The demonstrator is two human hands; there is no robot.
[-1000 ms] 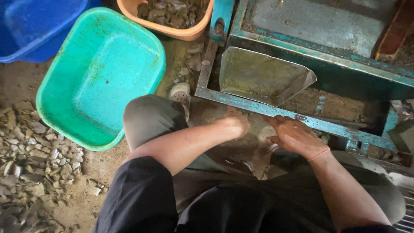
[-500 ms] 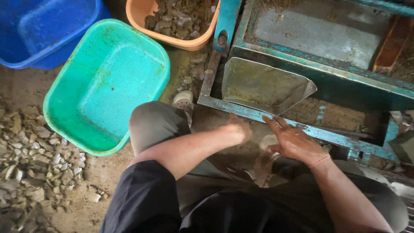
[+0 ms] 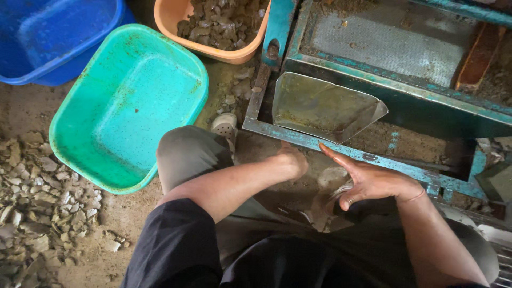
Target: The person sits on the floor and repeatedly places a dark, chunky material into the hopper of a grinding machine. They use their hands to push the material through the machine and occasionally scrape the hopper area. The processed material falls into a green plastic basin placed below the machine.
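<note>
I squat in front of a teal-painted metal machine frame [image 3: 341,149] with a bent sheet-metal chute [image 3: 320,106] sloping down toward me. My left hand [image 3: 292,160] reaches down between my knees to the dirt floor just below the frame's front rail. Its fingers point away and are hidden, so I cannot see whether it holds anything. My right hand [image 3: 370,181] hovers beside it, turned on edge with the palm facing left and the fingers stretched out. It holds nothing, and its fingertips are close to the rail.
An empty turquoise plastic tub [image 3: 130,106] stands on the floor at left, with a blue tub [image 3: 53,37] behind it. An orange tub [image 3: 213,50] holds dark lumps. Pale stone chips [image 3: 37,192] lie at far left. A wire-mesh tray [image 3: 384,48] sits in the machine.
My right hand has turned from palm-down to on edge, with its fingers spread out toward the rail. My left hand has stayed low near the floor. The view has shifted slightly.
</note>
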